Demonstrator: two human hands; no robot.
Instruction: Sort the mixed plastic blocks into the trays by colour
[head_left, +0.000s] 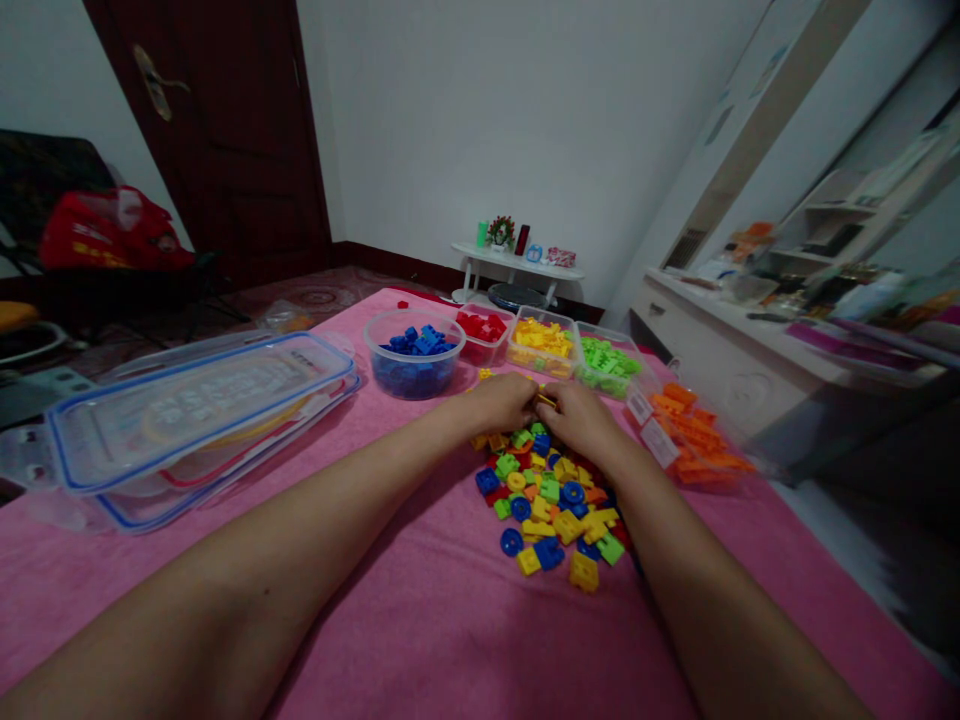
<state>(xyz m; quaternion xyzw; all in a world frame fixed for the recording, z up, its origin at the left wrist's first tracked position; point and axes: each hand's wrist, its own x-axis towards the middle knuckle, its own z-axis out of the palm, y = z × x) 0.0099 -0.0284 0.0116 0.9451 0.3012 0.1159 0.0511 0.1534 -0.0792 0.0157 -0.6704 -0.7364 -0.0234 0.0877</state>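
My left hand [512,402] and my right hand [574,412] meet above the far end of a mixed pile of plastic building blocks [550,490]. Both have their fingers closed around a small yellow building block [547,401], which is mostly hidden by the fingers. Yellow, blue, green, red and orange pieces lie loose in the pile, some of them round like wheels. Just beyond the hands stand a round tub [373,355] of blue blocks and clear boxes of red blocks [481,326], yellow blocks [541,338] and green blocks [609,362].
A clear box of orange blocks [694,435] stands right of my right forearm. Stacked clear lids with blue rims [202,405] lie on the left of the pink cloth [435,620]. One red piece [403,305] sits near the far edge. A white cabinet [720,345] stands at the right.
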